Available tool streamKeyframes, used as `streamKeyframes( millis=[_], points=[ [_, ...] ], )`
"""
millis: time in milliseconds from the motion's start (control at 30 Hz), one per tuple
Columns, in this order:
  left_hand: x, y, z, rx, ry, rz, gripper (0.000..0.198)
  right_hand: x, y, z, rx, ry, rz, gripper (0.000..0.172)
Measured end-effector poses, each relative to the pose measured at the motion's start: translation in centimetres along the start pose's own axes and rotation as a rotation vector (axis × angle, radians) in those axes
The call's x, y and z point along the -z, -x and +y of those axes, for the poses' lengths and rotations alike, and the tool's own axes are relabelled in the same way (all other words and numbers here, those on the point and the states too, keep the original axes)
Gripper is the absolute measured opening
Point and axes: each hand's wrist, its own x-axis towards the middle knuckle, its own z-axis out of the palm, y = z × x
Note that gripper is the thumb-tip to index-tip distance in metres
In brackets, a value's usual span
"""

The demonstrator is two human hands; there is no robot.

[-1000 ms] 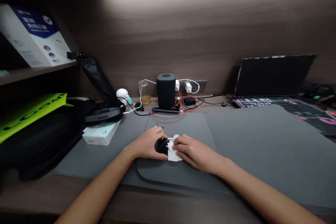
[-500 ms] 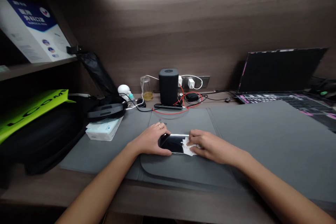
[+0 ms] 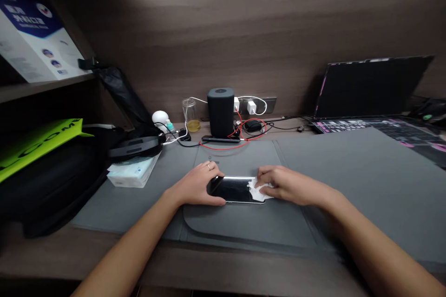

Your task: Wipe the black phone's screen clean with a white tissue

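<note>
A smartphone (image 3: 235,190) with a dark screen lies flat and sideways on a grey folder-like case (image 3: 244,222). My left hand (image 3: 200,184) grips its left end, the thumb along the near edge and the fingers at the far edge. A ring is on one finger of that hand. In my right hand (image 3: 284,185) is a crumpled white tissue (image 3: 257,191), pinched in the fingers and pressed on the right end of the screen. Part of the tissue and the phone's right end are hidden by the fingers.
A black speaker (image 3: 221,113) stands at the back beside a glass jar (image 3: 191,115). Red and black cables (image 3: 223,148) lie before it. An open laptop (image 3: 371,88) is at the right. On the left are a tissue pack (image 3: 134,171) and a dark bag (image 3: 62,171).
My right hand has slid the tissue a little to the right along the screen, baring more of it. My left hand still holds the phone. The whole view has shifted slightly.
</note>
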Motion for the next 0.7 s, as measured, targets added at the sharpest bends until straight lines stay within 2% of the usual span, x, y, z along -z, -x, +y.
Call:
streamKeyframes(
  millis=[200,267,467,700],
  points=[
    [-0.2,0.0,0.0,0.009,0.018,0.005,0.053,-3.2,-2.3,-0.9,0.083,0.108,0.153,0.024],
    [-0.3,0.0,0.0,0.017,0.025,0.007,0.054,-3.0,-2.2,-0.8,0.086,0.109,0.13,0.022],
    [-0.3,0.1,-0.1,0.004,0.039,0.014,0.058,-0.2,0.1,0.2,-0.026,0.061,0.07,0.017],
    [-0.2,0.1,0.1,0.02,0.023,-0.004,0.056,-2.9,-2.1,-0.8,0.094,0.089,0.146,0.025]
  ],
)
